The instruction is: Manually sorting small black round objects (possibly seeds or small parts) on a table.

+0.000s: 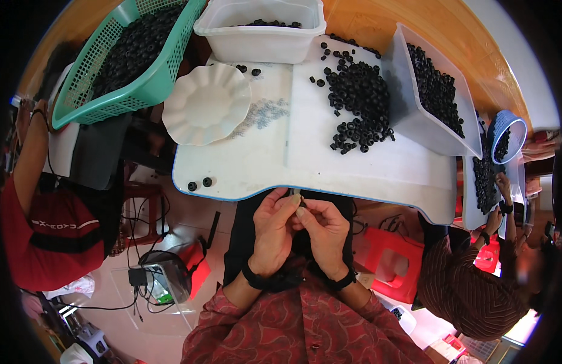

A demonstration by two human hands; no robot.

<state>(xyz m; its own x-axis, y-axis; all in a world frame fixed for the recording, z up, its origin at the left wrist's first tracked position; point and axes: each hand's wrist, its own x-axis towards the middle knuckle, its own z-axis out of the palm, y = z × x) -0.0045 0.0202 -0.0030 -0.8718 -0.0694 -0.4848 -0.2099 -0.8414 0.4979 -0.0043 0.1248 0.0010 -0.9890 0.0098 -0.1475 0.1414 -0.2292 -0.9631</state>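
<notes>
Both hands are in close here, right at the near edge of the white, blue-rimmed table (232, 167). The left hand (272, 233) is curled, thumb and fingers pinched at the tips; the right hand (324, 233) meets it, its thumb and fingers bent inward. And there, between those fingertips, sits a small dark piece (302, 204), gripped by both hands and mostly hidden by them, so its exact shape I cannot tell.

Up on the tabletop, a loose heap of small, round black pieces (360, 91) spreads across the right half, with a tall, translucent white plastic bin (405, 112) of more just beside it. At the far edge, a white rectangular plastic tub (263, 45) holds more black pieces; to its left, a green lattice-sided plastic basket (126, 100) carries a big load of them. A scalloped cream-white plate (207, 104) lies between basket and heap, and two round black pieces (200, 184) rest by the near left edge. Over on the right, a co-worker in a striped top (469, 288) reaches toward another batch of black pieces (486, 182).
</notes>
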